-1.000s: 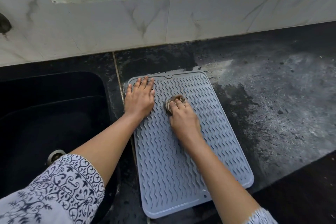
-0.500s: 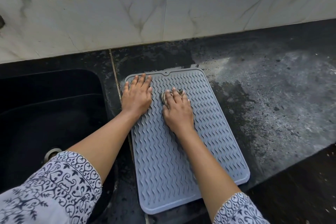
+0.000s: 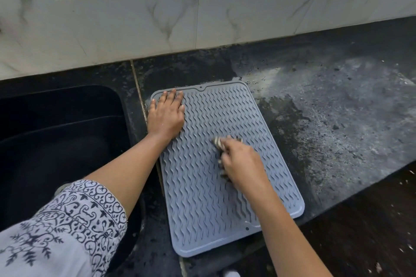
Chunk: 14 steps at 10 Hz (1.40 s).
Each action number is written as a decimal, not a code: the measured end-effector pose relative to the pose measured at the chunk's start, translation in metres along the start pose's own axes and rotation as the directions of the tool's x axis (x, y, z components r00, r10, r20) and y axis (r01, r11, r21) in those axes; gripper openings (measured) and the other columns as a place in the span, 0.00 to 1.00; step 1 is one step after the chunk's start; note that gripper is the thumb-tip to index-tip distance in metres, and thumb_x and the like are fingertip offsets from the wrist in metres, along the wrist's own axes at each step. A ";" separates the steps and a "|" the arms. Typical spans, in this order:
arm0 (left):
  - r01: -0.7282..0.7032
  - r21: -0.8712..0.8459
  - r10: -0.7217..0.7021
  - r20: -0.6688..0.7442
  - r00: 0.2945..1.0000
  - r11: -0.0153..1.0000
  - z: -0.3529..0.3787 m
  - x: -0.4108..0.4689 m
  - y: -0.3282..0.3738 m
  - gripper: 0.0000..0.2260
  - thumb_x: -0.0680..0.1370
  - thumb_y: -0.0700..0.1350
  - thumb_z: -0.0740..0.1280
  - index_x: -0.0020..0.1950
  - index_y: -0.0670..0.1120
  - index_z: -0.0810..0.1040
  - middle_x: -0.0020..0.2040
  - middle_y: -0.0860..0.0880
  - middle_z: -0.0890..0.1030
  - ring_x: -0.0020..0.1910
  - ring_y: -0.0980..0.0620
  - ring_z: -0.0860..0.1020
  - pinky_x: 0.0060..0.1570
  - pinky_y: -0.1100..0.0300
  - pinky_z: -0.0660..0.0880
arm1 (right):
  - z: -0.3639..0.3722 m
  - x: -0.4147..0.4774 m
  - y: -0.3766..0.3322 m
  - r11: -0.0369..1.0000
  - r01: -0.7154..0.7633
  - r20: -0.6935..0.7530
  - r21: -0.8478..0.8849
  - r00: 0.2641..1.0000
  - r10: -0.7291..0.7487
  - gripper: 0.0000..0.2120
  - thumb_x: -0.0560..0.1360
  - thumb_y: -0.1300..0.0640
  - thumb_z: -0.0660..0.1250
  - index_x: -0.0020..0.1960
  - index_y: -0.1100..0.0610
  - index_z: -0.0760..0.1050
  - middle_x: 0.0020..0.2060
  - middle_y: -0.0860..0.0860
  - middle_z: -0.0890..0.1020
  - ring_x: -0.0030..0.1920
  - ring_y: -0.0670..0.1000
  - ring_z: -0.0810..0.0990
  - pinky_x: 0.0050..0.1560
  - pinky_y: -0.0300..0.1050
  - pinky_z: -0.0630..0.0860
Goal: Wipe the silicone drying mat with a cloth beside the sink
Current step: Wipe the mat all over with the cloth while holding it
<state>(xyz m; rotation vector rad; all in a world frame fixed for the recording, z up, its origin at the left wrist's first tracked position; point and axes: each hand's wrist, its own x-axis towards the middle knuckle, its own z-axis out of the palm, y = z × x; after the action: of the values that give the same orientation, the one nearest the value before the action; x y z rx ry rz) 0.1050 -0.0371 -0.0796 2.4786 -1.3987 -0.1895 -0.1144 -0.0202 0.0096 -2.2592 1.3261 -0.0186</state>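
Right hand [image 3: 242, 162] moved nearer, gripping blurred, half-hidden cloth [image 3: 218, 143], left hand [image 3: 165, 114] flat on mat [image 3: 202, 198]

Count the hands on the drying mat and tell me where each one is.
2. The left hand lies flat on the far left corner of the mat, next to the sink. The right hand grips the cloth near the mat's middle. No other hand shows.

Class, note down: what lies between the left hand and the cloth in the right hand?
In the head view, only bare ridged mat lies between the left hand and the cloth gripped by the right hand.
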 end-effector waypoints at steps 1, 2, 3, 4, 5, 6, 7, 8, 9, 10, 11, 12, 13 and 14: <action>-0.001 -0.006 0.001 -0.005 1.000 1.000 -0.001 0.000 0.001 0.22 0.82 0.52 0.50 0.77 0.53 0.57 0.78 0.52 0.56 0.77 0.51 0.52 0.74 0.48 0.45 | 0.020 0.050 -0.007 0.998 0.035 -0.175 -0.058 0.984 -0.044 0.22 0.79 0.58 0.58 0.72 0.53 0.63 0.72 0.52 0.67 0.73 0.56 0.60 0.72 0.54 0.59; -0.004 0.000 0.004 -0.015 1.000 1.000 0.000 0.000 0.000 0.22 0.82 0.52 0.50 0.77 0.52 0.57 0.78 0.51 0.57 0.77 0.51 0.53 0.74 0.48 0.45 | 0.040 0.075 0.001 0.977 0.050 -0.140 -0.207 0.987 -0.080 0.24 0.79 0.58 0.55 0.74 0.57 0.58 0.74 0.54 0.63 0.75 0.58 0.52 0.73 0.54 0.52; 0.000 0.002 0.000 -0.014 1.000 1.000 0.001 0.000 -0.001 0.22 0.82 0.52 0.50 0.77 0.52 0.57 0.78 0.51 0.57 0.77 0.51 0.53 0.74 0.48 0.46 | 0.043 0.055 0.010 0.966 0.016 -0.124 -0.259 0.991 -0.050 0.23 0.80 0.59 0.53 0.75 0.58 0.55 0.74 0.54 0.62 0.74 0.60 0.56 0.71 0.51 0.59; -0.003 0.006 0.003 -0.009 1.000 1.000 0.001 0.000 0.000 0.23 0.82 0.52 0.49 0.77 0.52 0.57 0.78 0.51 0.57 0.77 0.51 0.53 0.74 0.48 0.46 | 0.033 0.014 0.015 0.939 0.005 -0.053 -0.343 0.998 -0.024 0.21 0.80 0.60 0.56 0.72 0.58 0.61 0.72 0.54 0.66 0.68 0.57 0.66 0.64 0.48 0.68; 0.001 0.005 -0.001 -0.005 1.000 1.000 0.001 0.001 0.000 0.23 0.82 0.52 0.49 0.77 0.52 0.56 0.78 0.52 0.56 0.77 0.51 0.53 0.74 0.48 0.45 | -0.007 -0.010 0.020 0.940 -0.032 0.167 -0.339 0.981 0.094 0.12 0.77 0.58 0.59 0.57 0.55 0.76 0.50 0.53 0.81 0.48 0.53 0.79 0.44 0.45 0.75; -0.002 0.004 0.002 -0.007 1.000 1.000 0.000 0.001 0.000 0.23 0.82 0.52 0.49 0.77 0.52 0.56 0.78 0.51 0.57 0.77 0.51 0.53 0.74 0.48 0.45 | -0.044 -0.008 0.012 0.986 -0.148 0.232 -0.071 0.959 0.161 0.10 0.76 0.57 0.60 0.52 0.54 0.78 0.39 0.52 0.81 0.38 0.51 0.78 0.32 0.42 0.71; -0.006 -0.004 0.006 -0.010 1.000 1.000 -0.001 0.000 0.001 0.23 0.82 0.52 0.50 0.77 0.52 0.56 0.78 0.51 0.57 0.77 0.51 0.53 0.74 0.48 0.46 | -0.022 0.026 -0.006 0.997 -0.075 -0.006 0.013 0.997 0.075 0.14 0.77 0.56 0.58 0.61 0.52 0.75 0.49 0.52 0.82 0.48 0.52 0.79 0.48 0.46 0.76; -0.004 0.004 0.004 -0.022 1.000 1.000 -0.001 0.001 0.000 0.22 0.82 0.52 0.50 0.77 0.52 0.57 0.78 0.51 0.57 0.77 0.51 0.53 0.74 0.48 0.46 | 0.033 0.052 -0.009 0.993 0.047 -0.040 -0.105 0.998 -0.052 0.23 0.78 0.50 0.57 0.73 0.51 0.61 0.72 0.52 0.65 0.72 0.58 0.61 0.70 0.55 0.59; -0.001 0.011 0.001 -0.024 1.000 1.000 0.001 0.002 -0.001 0.23 0.82 0.52 0.50 0.77 0.52 0.57 0.78 0.52 0.57 0.77 0.51 0.54 0.74 0.48 0.46 | 0.049 0.053 0.005 0.985 0.084 -0.100 -0.153 0.990 -0.100 0.24 0.79 0.52 0.56 0.74 0.53 0.59 0.73 0.52 0.63 0.72 0.61 0.59 0.69 0.55 0.61; -0.004 0.009 0.004 -0.017 1.000 1.000 0.002 0.002 0.000 0.23 0.82 0.52 0.50 0.77 0.52 0.57 0.78 0.52 0.57 0.77 0.51 0.53 0.74 0.48 0.46 | 0.044 0.021 0.012 0.970 0.071 -0.031 -0.233 0.996 -0.080 0.25 0.80 0.58 0.54 0.75 0.55 0.54 0.75 0.52 0.60 0.73 0.60 0.58 0.67 0.52 0.65; -0.003 0.011 0.003 -0.016 1.000 1.000 0.001 0.002 0.000 0.23 0.82 0.52 0.50 0.77 0.52 0.57 0.78 0.52 0.57 0.77 0.51 0.53 0.74 0.48 0.46 | 0.031 -0.035 0.011 0.938 0.066 0.113 -0.339 0.993 -0.029 0.25 0.80 0.62 0.55 0.75 0.57 0.53 0.75 0.53 0.59 0.71 0.57 0.62 0.65 0.49 0.68; -0.006 0.011 0.007 -0.008 1.000 1.000 0.000 0.001 0.000 0.23 0.82 0.52 0.50 0.77 0.52 0.57 0.78 0.51 0.57 0.77 0.51 0.53 0.74 0.48 0.46 | 0.001 -0.068 0.015 0.970 0.007 0.210 -0.245 0.977 0.046 0.16 0.79 0.58 0.57 0.66 0.52 0.69 0.59 0.50 0.77 0.54 0.50 0.77 0.52 0.41 0.75; -0.010 0.008 0.010 -0.003 1.000 1.000 0.000 0.001 0.000 0.23 0.82 0.52 0.50 0.77 0.52 0.57 0.78 0.51 0.57 0.77 0.51 0.53 0.74 0.47 0.46 | -0.016 -0.042 0.009 0.999 -0.026 0.059 -0.034 0.998 0.028 0.15 0.79 0.56 0.59 0.65 0.49 0.71 0.52 0.47 0.80 0.47 0.44 0.78 0.44 0.29 0.74; -0.010 0.011 0.010 -0.009 1.000 1.000 -0.001 0.001 0.000 0.23 0.82 0.52 0.49 0.77 0.52 0.57 0.78 0.51 0.57 0.77 0.51 0.53 0.74 0.47 0.46 | 0.011 0.019 0.007 0.994 0.096 -0.107 -0.043 0.989 -0.100 0.22 0.80 0.54 0.57 0.73 0.50 0.61 0.74 0.49 0.62 0.74 0.54 0.58 0.70 0.51 0.60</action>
<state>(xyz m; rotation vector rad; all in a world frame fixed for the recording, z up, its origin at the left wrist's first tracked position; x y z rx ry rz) 0.1056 -0.0374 -0.0789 2.4780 -1.4122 -0.1683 -0.1079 -0.0339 -0.0074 -2.3835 1.2782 -0.1549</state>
